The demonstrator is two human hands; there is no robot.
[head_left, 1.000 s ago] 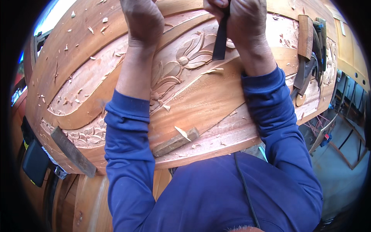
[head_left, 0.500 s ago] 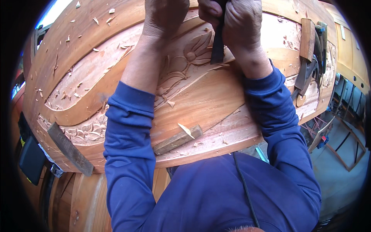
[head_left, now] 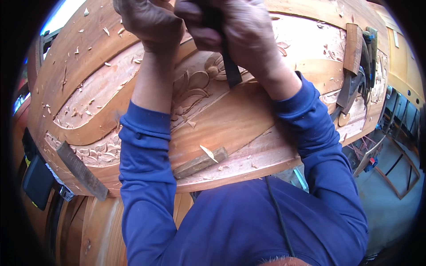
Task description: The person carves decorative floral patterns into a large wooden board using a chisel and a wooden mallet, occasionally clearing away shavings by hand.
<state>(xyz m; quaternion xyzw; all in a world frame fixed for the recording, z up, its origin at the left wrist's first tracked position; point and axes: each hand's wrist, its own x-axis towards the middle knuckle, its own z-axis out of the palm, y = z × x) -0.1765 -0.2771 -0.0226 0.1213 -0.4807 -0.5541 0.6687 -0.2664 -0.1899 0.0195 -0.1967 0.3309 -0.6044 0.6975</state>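
Note:
Both my arms reach forward over a large carved wooden panel (head_left: 213, 128), with floral relief (head_left: 195, 82) between them. My right hand (head_left: 244, 37) is closed around a dark, flat, bar-like tool (head_left: 231, 73), whose squared lower end points back toward me above the carving. Its upper part is hidden in the fingers, so its exact kind does not show. Beside it, my left hand (head_left: 151, 24) is closed, its fingers curled near the upper edge of the picture. Whatever it may hold is hidden.
A small wooden block (head_left: 199, 163) with a shaving on it lies near the front edge. Another wooden bar (head_left: 82, 170) rests at the left. Several wood-handled tools (head_left: 353, 62) lie at the right. Wood shavings (head_left: 106, 32) are scattered over the panel.
Both hands have shifted left and slightly nearer to me. The dark tool has moved left and down along with my right hand and is tilted more.

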